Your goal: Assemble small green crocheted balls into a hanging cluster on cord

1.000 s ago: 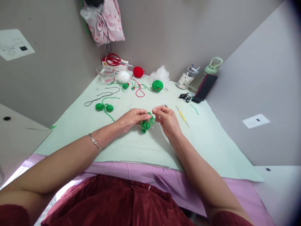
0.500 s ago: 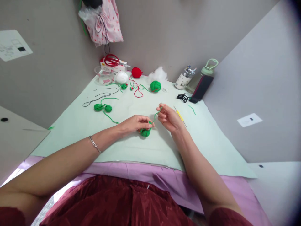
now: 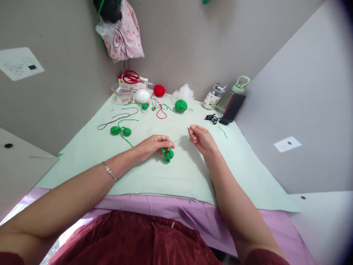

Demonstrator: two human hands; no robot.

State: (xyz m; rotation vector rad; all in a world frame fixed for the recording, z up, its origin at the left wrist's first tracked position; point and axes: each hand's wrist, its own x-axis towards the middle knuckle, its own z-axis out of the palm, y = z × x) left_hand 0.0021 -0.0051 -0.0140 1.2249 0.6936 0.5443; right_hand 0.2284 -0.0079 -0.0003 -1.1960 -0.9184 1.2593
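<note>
- The green crocheted piece (image 3: 168,154) is in the left hand (image 3: 154,145), just above the pale green cloth (image 3: 190,180); thumb and fingers pinch it closely.
- A green strand (image 3: 180,139) runs straight from it to the right hand (image 3: 202,139), whose fingertips are closed on it; a thin tip pokes out there, too small to identify.
- To the left lie 2 green crocheted balls (image 3: 127,131) with loose yarn tails.
- Farther back, 1 green yarn ball (image 3: 181,106) rests in front of white stuffing (image 3: 184,92).
- Beyond, 1 red yarn ball (image 3: 159,90) sits near the wall (image 3: 176,48).
</note>
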